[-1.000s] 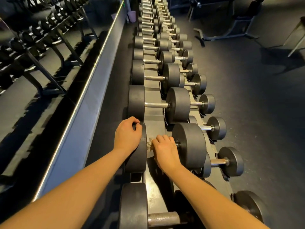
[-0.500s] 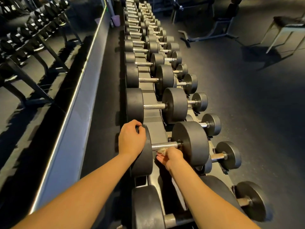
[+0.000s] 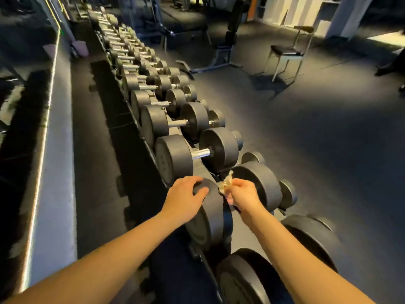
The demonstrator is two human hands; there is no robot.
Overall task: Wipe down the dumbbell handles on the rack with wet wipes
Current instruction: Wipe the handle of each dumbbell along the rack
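A long rack of black dumbbells [image 3: 153, 102] runs away from me to the upper left. My left hand [image 3: 186, 198] rests on top of the left head [image 3: 208, 218] of the nearest large dumbbell, fingers curved over its rim. My right hand [image 3: 242, 195] pinches a crumpled pale wet wipe [image 3: 225, 183] between that head and the right head [image 3: 263, 185]. The handle of this dumbbell is hidden behind my right hand. The dumbbell beyond shows a bare chrome handle [image 3: 200, 153].
Smaller dumbbells [image 3: 287, 193] sit on a lower tier at the right of the rack. A mirror wall with a lit ledge [image 3: 52, 150] runs along the left. A weight bench [image 3: 221, 51] and a chair [image 3: 289, 53] stand on the dark floor at the back right.
The view has swung right and lifted. My right hand has come up from under the handle and now holds the wipe above it. My left hand stays on the dumbbell head.
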